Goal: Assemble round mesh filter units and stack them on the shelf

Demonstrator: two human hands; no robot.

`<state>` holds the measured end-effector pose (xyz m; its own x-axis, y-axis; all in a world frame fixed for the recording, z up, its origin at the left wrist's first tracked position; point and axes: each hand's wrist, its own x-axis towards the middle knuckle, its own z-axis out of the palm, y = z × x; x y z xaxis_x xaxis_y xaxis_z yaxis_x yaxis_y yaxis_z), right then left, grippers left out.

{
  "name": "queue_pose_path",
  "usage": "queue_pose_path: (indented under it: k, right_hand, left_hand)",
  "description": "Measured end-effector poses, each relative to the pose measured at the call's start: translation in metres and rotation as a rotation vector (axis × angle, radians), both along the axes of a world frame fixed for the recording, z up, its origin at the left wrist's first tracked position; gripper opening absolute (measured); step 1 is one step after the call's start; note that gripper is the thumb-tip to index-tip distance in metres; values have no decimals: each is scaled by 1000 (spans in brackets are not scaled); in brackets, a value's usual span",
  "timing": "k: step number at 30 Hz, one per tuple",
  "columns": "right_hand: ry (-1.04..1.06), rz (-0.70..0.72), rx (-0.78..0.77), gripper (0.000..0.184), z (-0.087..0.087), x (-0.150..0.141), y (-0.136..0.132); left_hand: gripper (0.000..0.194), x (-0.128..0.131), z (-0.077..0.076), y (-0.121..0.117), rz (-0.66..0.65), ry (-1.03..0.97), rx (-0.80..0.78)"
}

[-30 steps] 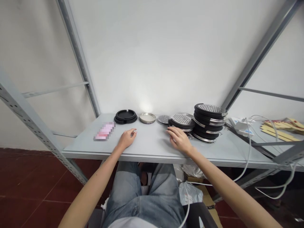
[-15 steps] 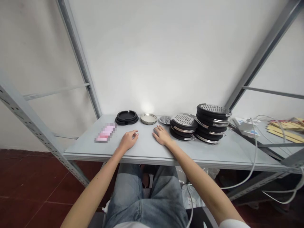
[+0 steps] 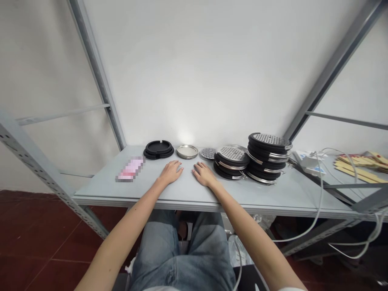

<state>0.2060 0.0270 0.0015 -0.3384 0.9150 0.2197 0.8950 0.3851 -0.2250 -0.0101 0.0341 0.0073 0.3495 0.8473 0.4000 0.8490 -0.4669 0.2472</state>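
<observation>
My left hand [image 3: 171, 171] lies flat on the grey shelf [image 3: 194, 192], fingers stretched out and holding nothing. My right hand [image 3: 204, 173] rests flat beside it, also open. Behind the hands stand a small stack of black rings [image 3: 159, 148], a stack of shiny metal rings [image 3: 187, 151] and a perforated metal disc [image 3: 208, 152]. To the right of my right hand sit a low pile of black discs with perforated metal tops [image 3: 232, 161] and a taller pile of the same [image 3: 267, 157].
A blurred pink object [image 3: 130, 169] lies on the shelf at left. Grey slanted shelf posts [image 3: 100, 81] frame both sides. White cables [image 3: 319, 194] hang off the right end, near a white device [image 3: 309, 162] and yellow flat packets [image 3: 360, 163].
My right hand drew away from the low pile of discs to the middle of the shelf. My left hand opened from a loose curl and slid right to lie flat.
</observation>
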Motion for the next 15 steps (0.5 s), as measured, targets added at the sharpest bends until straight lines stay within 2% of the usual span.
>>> queue_pose_path:
  k: [5, 15]
  right_hand:
    - [11, 3, -11, 47, -2, 1, 2]
    - [12, 2, -25, 49, -5, 1, 4]
  left_hand:
    - [33, -3, -7, -1, 32, -1, 31]
    - [41, -2, -7, -6, 43, 5, 12]
